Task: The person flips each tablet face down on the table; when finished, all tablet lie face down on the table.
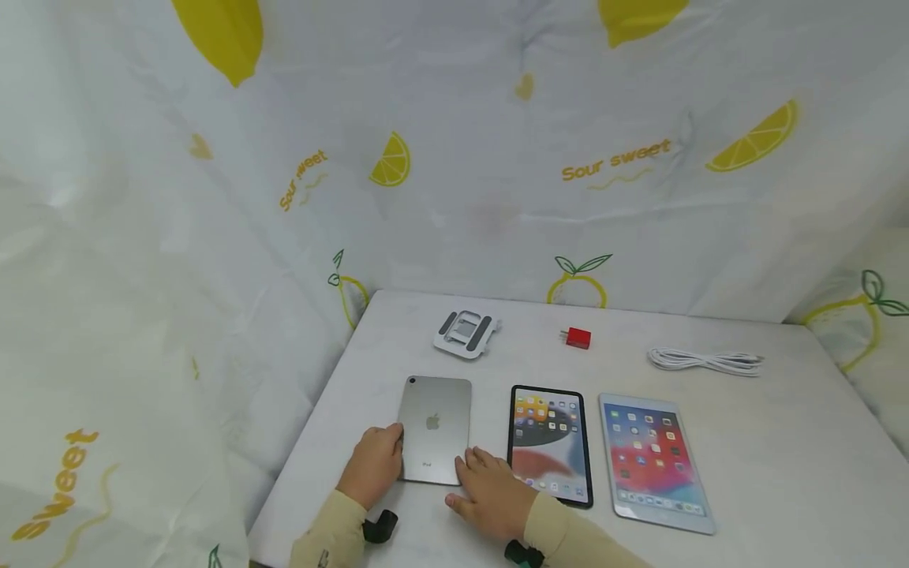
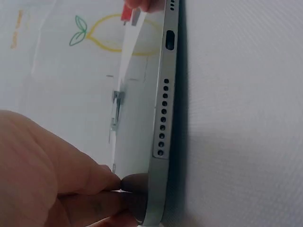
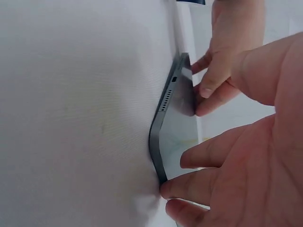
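Observation:
A silver iPad (image 1: 435, 430) lies on the table with its back and apple logo facing up. My left hand (image 1: 372, 465) touches its left edge; in the left wrist view the thumb (image 2: 90, 165) and a finger come together at the corner beside the speaker holes. At the lower right corner, my right hand (image 1: 490, 489) rests its spread, fairly straight fingers (image 3: 189, 185) against the edge. Right of that hand lies a black-framed tablet (image 1: 549, 442) with its screen lit, its lower left part covered by the hand. Farther right is a white-framed tablet (image 1: 656, 461), also lit.
Behind the iPad sits a white folding stand (image 1: 465, 334) with grey pads. A red charger plug (image 1: 577, 338) lies at the back middle, and a coiled white cable (image 1: 703, 361) at the back right. A lemon-printed white sheet (image 1: 483, 158) hangs behind and left of the table.

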Available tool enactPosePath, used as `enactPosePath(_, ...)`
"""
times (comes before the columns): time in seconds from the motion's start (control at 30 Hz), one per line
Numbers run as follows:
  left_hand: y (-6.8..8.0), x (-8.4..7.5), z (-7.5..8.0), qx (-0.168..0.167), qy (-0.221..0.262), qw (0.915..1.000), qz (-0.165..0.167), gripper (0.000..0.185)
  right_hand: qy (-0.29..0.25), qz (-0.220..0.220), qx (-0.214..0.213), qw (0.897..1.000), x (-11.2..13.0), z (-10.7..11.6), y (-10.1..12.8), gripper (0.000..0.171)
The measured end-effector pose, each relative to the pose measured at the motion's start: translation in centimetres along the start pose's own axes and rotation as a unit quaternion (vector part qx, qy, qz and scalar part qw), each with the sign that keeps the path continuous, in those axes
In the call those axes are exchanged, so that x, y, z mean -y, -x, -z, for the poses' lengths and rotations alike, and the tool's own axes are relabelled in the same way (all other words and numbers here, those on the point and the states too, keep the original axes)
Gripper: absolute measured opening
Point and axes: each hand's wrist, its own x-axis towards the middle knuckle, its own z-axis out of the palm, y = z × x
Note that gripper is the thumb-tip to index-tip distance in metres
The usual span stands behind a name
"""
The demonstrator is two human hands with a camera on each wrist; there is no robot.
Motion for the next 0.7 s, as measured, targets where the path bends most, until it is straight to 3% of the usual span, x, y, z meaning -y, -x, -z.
enactPosePath(0.17,0.3,-0.7,0.1,0.009,-0.046,0.9987,-0.022,0.035,0.024,-0.017,-0.025,0.999,-0.2,0.3,0.6,0.069)
enactPosePath(0.33,0.3,-2.3,0.6,0.036,-0.020,0.9965,-0.073,0.044,-0.031,-0.055,-0.072,0.995,-1.1,2.5,2.6,0.066)
enactPosePath(0.57,-0.3,-5.8,0.7,0.035,-0.006,0.9832,-0.179,0.051,-0.096,-0.143,-0.150,0.974,-3.9,5.2,5.9,0.066)
enactPosePath(0.7,-0.8,-7.9,0.1,0.058,-0.020,0.9774,-0.202,0.054,-0.092,-0.190,-0.160,0.964,-5.9,5.5,7.2,0.066)
